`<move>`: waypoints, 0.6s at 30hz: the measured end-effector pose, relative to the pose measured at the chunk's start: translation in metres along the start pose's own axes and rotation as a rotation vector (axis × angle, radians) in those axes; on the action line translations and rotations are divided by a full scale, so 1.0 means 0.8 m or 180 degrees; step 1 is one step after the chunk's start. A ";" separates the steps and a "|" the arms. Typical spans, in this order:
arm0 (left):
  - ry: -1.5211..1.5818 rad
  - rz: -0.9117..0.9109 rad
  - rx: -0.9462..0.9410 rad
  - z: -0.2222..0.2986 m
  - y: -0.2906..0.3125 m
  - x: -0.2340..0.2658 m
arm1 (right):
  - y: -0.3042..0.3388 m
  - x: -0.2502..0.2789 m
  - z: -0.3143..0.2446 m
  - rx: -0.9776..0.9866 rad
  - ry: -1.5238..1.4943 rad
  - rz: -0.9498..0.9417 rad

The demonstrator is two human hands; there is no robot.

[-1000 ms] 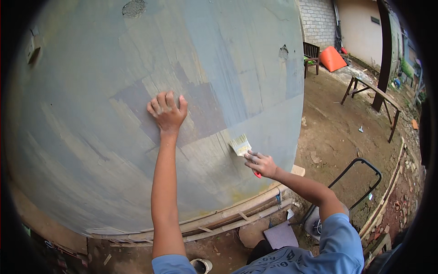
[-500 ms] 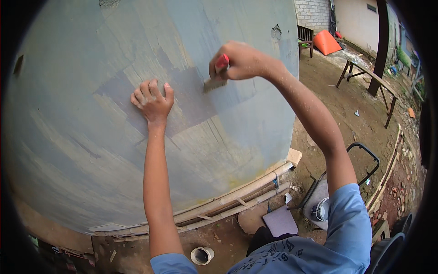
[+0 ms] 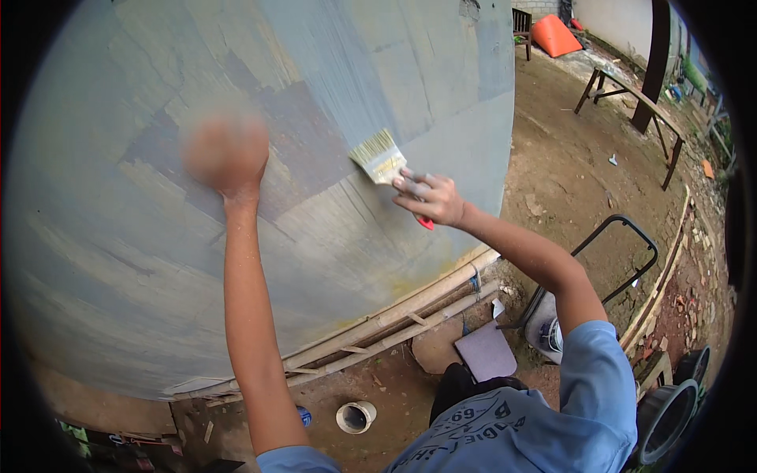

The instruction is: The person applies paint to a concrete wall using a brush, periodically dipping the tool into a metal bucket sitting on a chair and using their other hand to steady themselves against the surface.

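A large wall (image 3: 315,229), streaked in blue-grey and pale tan with darker grey patches, fills the left and middle. My right hand (image 3: 432,199) grips a wide paintbrush (image 3: 378,162) with a red-tipped handle. The brush's pale bristles point up and left, over the edge of a dark patch; I cannot tell whether they touch the wall. Up against the wall's dark grey area is my left hand (image 3: 226,154), its fingers smeared out of recognition. Whether it holds anything does not show.
Bamboo poles (image 3: 410,315) run along the wall's foot. Below stand a white bucket (image 3: 344,418) and a chair with a black frame (image 3: 653,251) bearing another bucket (image 3: 550,337). At right are a wooden bench (image 3: 643,101), an orange object (image 3: 556,37) and a grey basin (image 3: 648,422).
My right hand has come down and turned, so the brush's bristles now point upward instead of down. The view has shifted, and my left hand sits further left in the picture.
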State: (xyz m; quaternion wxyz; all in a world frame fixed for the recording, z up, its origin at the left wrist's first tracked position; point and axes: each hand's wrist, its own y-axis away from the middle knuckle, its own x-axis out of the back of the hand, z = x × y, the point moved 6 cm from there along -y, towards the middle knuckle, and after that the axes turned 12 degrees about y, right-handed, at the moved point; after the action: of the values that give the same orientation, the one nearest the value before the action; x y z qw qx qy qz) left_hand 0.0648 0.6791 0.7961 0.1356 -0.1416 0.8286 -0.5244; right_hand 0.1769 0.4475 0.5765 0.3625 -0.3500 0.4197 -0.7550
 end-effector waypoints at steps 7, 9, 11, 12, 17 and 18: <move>-0.0018 0.0025 0.0099 0.012 -0.002 -0.004 | 0.308 -0.016 -0.153 -0.0534 -0.0874 -0.2147; 0.0015 0.0096 0.0050 0.011 -0.003 -0.003 | 0.300 -0.032 -0.147 -0.0653 -0.1233 -0.2450; 0.0031 0.0071 0.0067 0.015 -0.007 -0.005 | 0.263 -0.049 -0.116 -0.0599 -0.1376 -0.2727; 0.0039 0.0045 0.0099 0.018 -0.007 -0.008 | 0.240 -0.058 -0.095 -0.0533 -0.1518 -0.3014; -0.0057 -0.0008 0.0052 0.003 0.000 -0.001 | -0.056 -0.021 0.048 -0.0762 -0.2019 -0.2450; -0.0015 0.0006 0.0065 0.006 -0.002 -0.002 | -0.122 0.004 0.085 -0.0659 -0.1734 -0.2570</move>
State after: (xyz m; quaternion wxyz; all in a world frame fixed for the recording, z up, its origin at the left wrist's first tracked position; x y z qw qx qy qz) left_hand 0.0681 0.6749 0.7956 0.1394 -0.1407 0.8230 -0.5324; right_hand 0.2075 0.4563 0.6912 0.1010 -0.7032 0.2134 -0.6706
